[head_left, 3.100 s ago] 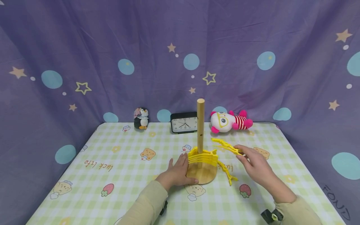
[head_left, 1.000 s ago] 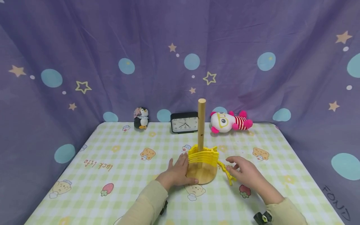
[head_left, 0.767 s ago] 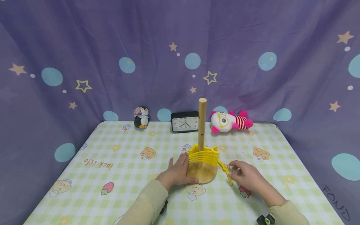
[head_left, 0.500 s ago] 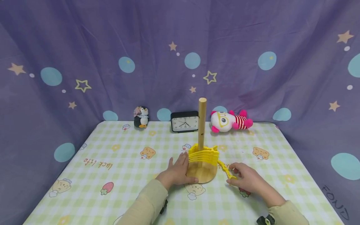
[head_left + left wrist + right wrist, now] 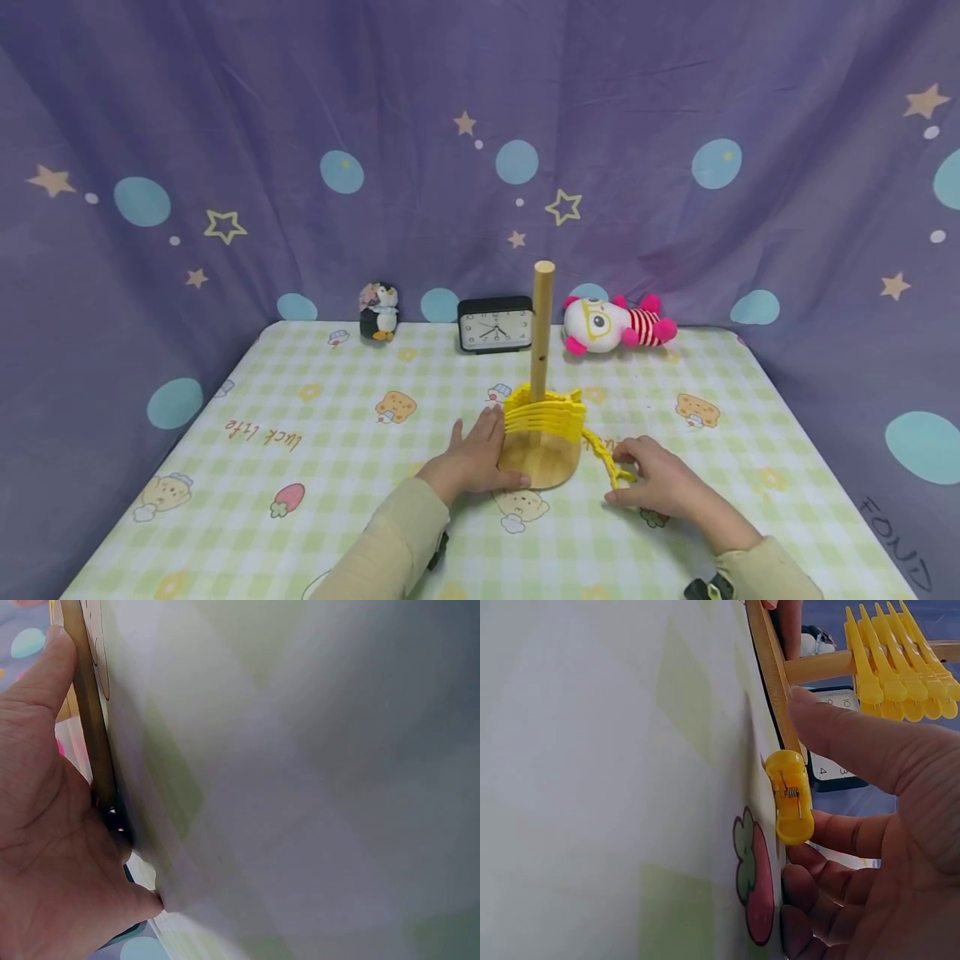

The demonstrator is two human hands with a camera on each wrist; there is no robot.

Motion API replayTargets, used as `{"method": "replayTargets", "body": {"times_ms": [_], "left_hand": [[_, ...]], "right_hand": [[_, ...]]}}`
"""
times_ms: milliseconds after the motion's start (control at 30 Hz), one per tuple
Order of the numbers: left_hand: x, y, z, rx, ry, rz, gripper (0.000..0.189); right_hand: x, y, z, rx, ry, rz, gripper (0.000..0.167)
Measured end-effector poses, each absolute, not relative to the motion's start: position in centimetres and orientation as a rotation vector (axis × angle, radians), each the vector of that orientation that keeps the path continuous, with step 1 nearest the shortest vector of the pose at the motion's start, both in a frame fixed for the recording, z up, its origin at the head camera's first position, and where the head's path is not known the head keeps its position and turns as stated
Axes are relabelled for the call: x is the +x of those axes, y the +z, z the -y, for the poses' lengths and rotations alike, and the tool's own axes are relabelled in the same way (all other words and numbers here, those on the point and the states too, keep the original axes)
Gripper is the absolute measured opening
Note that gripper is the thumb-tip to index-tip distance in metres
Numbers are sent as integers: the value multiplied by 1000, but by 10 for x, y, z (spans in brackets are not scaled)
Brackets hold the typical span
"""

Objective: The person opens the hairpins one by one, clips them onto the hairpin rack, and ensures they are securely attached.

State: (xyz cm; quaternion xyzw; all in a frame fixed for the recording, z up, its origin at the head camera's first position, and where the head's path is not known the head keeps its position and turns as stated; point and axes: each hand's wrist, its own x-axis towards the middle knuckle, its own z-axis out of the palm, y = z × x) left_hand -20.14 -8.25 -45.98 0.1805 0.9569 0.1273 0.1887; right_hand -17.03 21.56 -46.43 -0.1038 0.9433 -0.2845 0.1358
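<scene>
A wooden stand has an upright post (image 5: 542,333) on a round base (image 5: 551,468). Several yellow hair clips (image 5: 547,417) sit stacked side by side on the lower post. My left hand (image 5: 472,460) rests against the base's left side, fingers extended and thumb (image 5: 56,667) along its edge. One more yellow hair clip (image 5: 598,448) lies on the table right of the base. Around its near end is my right hand (image 5: 658,482): the index finger is right at the clip's spring end (image 5: 789,799), and the thumb (image 5: 840,735) stands apart from it.
At the table's back edge stand a penguin toy (image 5: 379,312) and a black clock (image 5: 495,324), partly behind the post. A pink-and-white plush toy (image 5: 618,323) lies to their right. The checked tablecloth (image 5: 337,475) reaches back to a purple curtain (image 5: 420,92).
The clip my right hand held first is out of it, and the stack on the post has grown. That hand has moved down to the clip on the table. My left hand stays put.
</scene>
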Motion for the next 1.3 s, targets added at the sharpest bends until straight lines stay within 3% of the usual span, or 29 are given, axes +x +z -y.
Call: {"method": "replayTargets", "body": {"times_ms": [300, 700, 1067, 1300], "left_hand": [[-203, -461, 82, 500, 335, -2690, 111], [-206, -466, 82, 490, 323, -2681, 112], [-203, -462, 82, 496, 332, -2685, 112], [-203, -463, 83, 498, 330, -2687, 112]], "right_hand": [[-170, -466, -212, -325, -795, -2763, 61], [-173, -466, -204, -248, -678, -2810, 43], [-171, -464, -214, -37, -976, -2722, 34], [-170, -462, -221, -43, -998, -2854, 27]]}}
